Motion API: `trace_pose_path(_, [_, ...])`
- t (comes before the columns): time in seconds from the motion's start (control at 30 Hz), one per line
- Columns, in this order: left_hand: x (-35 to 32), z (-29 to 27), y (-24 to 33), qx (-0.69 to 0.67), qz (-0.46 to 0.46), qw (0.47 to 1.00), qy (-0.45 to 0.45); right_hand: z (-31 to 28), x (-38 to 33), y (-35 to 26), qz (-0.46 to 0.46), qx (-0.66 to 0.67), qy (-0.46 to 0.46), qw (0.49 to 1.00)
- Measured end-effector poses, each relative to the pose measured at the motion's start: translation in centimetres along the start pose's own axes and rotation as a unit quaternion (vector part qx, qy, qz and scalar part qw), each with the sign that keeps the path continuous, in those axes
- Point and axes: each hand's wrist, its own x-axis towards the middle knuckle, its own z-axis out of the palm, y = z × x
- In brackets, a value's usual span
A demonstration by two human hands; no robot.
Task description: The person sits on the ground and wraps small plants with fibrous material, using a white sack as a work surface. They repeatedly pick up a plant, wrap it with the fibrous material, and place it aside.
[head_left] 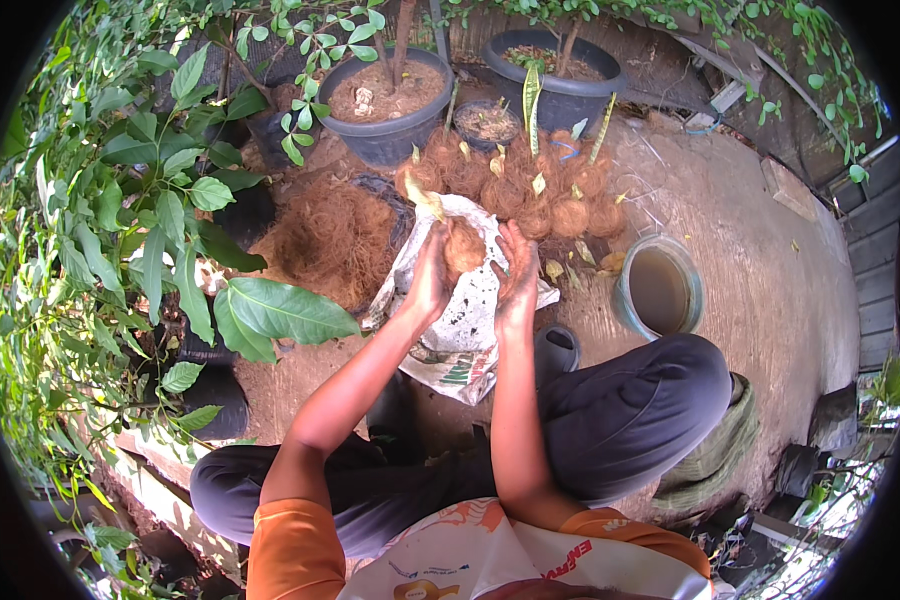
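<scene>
My left hand and my right hand press from both sides on a brown ball of coconut fibre, held over an open white plastic sack lying on the ground. A yellow-green leaf tip sticks up by my left fingers. Beyond the sack stand several finished fibre balls with small leafy shoots. A loose heap of coconut fibre lies to the left of the sack.
Two large dark pots and a small pot stand at the back. A bucket of murky water sits at the right. Leafy plants crowd the left. My knees in dark trousers flank the sack.
</scene>
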Motion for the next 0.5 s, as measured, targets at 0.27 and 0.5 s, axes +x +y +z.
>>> trace_pose_path(0.27, [-1.0, 0.1, -0.1, 0.323, 0.063, 0.944, 0.035, 2.6, -1.6, 0.8, -0.009, -0.077, -0.065, 0.995])
trace_pose_path(0.5, [-0.9, -0.5, 1.7, 0.533, 0.088, 0.838, -0.073, 0.4, -0.8, 0.0, -0.022, -0.079, -0.112, 0.990])
